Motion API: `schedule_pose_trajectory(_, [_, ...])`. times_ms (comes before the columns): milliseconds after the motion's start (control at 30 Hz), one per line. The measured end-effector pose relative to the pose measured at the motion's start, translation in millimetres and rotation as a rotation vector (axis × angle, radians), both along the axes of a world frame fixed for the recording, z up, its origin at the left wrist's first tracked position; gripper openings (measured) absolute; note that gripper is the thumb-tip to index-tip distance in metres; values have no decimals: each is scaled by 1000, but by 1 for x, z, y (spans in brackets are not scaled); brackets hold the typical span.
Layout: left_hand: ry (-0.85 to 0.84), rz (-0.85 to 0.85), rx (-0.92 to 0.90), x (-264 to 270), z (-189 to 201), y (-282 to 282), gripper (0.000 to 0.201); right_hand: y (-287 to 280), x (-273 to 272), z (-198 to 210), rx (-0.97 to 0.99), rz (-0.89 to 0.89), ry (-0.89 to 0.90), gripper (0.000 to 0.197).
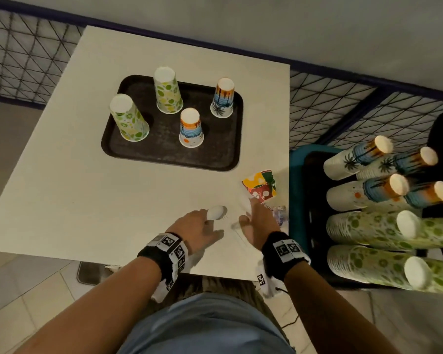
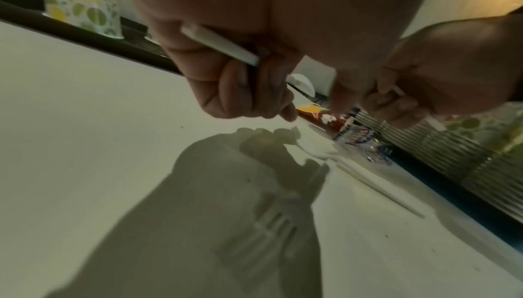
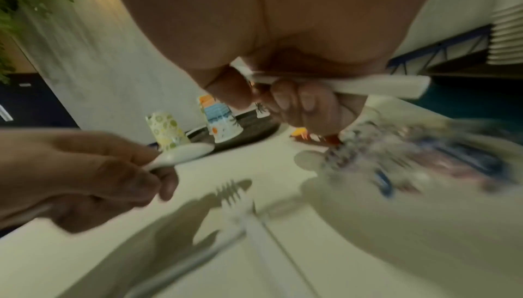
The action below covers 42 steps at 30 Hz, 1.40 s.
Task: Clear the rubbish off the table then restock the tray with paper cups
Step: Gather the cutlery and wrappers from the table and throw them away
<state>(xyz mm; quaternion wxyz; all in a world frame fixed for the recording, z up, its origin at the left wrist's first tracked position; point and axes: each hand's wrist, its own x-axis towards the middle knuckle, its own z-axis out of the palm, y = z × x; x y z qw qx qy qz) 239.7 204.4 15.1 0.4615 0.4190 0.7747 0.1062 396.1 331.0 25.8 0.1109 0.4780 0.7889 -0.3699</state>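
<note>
A person stands at the near edge of a white table, both hands low over its near right corner, gathering rubbish. The left hand has its fingers curled round the handle of a white plastic spoon, the bowl sticking out past the knuckles. The right hand is closed on another white utensil handle; what kind of utensil it is cannot be told from these views.

More rubbish lies just beyond the right hand: a colourful wrapper and a crumpled clear packet, both hard against the table's right edge. A plastic fork lies flat on the table, under the hands.

The clearing looks part done. To finish it cleanly, the hands would do well to keep the held cutlery tucked against the palms and use free fingertips to pinch the wrapper and packet, sliding the flat fork toward the edge to get under it.

The tray sits well apart at the far centre, carrying four upturned cups. Sleeves of spare cups wait in a bin just right of the table, close to the right hand.
</note>
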Motion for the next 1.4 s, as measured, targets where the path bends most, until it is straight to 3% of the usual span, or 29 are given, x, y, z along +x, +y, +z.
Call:
schedule_pose_trajectory(100, [28,-167,-82,12,-15,3,62,-24,28,-24,-98,25,-71,69])
schedule_pose_trajectory(133, [47,-193,-125,14,-21,2,62,-29,35,-31,-118,44,-123,68])
schedule_pose_trajectory(267, [151,-222,-141,18,-36,-7,32,-42,43,-43,-55,139,-225,55])
schedule_pose_trajectory(500, [211,-220,-115,18,-30,-7,47,-29,52,-43,218,355,-287,28])
schedule_pose_trajectory(533, [217,-203,-107,18,-25,-5,47,-23,52,-38,232,293,-271,23])
schedule_pose_trajectory(600, [215,-156,-89,19,-15,-1,44,-16,53,-26,-2,-215,-15,12])
schedule_pose_trajectory(633, [209,-125,-83,19,-11,2,40,-7,57,-21,-107,-377,80,11])
schedule_pose_trajectory(700, [170,-51,-71,19,-9,9,31,9,61,-15,58,-240,-36,27])
schedule_pose_trajectory(900, [130,103,6,23,1,37,46,33,78,-5,115,-370,160,46])
schedule_pose_trajectory(1067, [221,89,49,28,1,88,54,43,64,-25,213,-238,-153,77])
schedule_pose_trajectory(1167, [295,55,63,30,-1,125,56,42,57,-43,193,-267,-140,72])
schedule_pose_trajectory(1400, [359,-144,39,44,-17,183,64,39,67,-66,206,-204,-92,33])
